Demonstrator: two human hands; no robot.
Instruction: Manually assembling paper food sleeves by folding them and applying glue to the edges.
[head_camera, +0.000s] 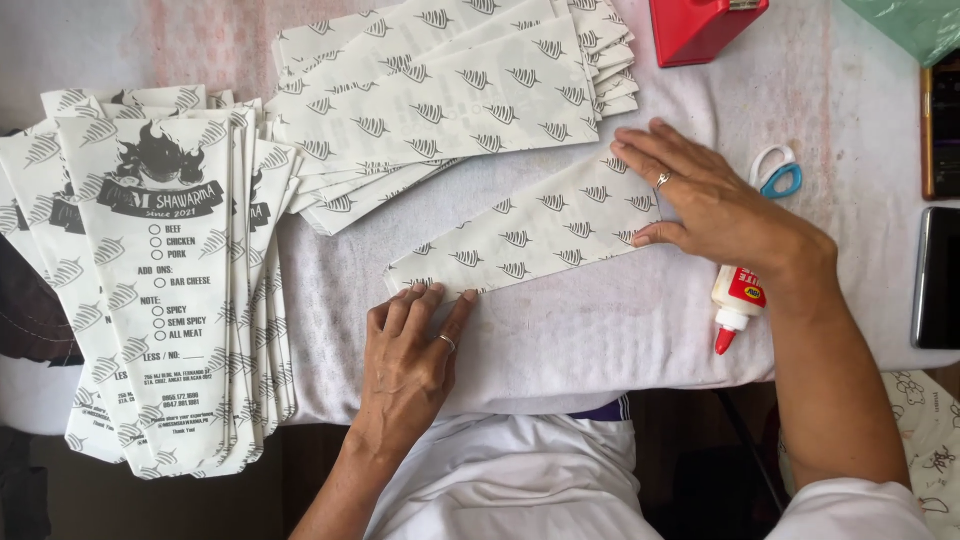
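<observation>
At centre of the cloth-covered desk (600, 340), a folded paper sleeve (530, 235) with a leaf print lies flat, slanting from 8 o'clock up to 2 o'clock. Left hand (415, 345), open and flat, fingers together, presses the sleeve's lower end; ring on one finger. Right hand (705, 205), also open, fingers spread, pins the upper end; ring visible too. Neither hand grips anything.

At 9 o'clock, a fanned stack of printed sleeves (160, 280) overhangs the desk edge. At 12 o'clock, a second pile of leaf-print sleeves (450, 100), blank side up. A glue bottle (735, 305) with red tip lies at 4 o'clock of the right hand, touching the wrist. Small scissors (778, 175) at 2 o'clock, just beside that hand. Red box (700, 28) at top edge.
</observation>
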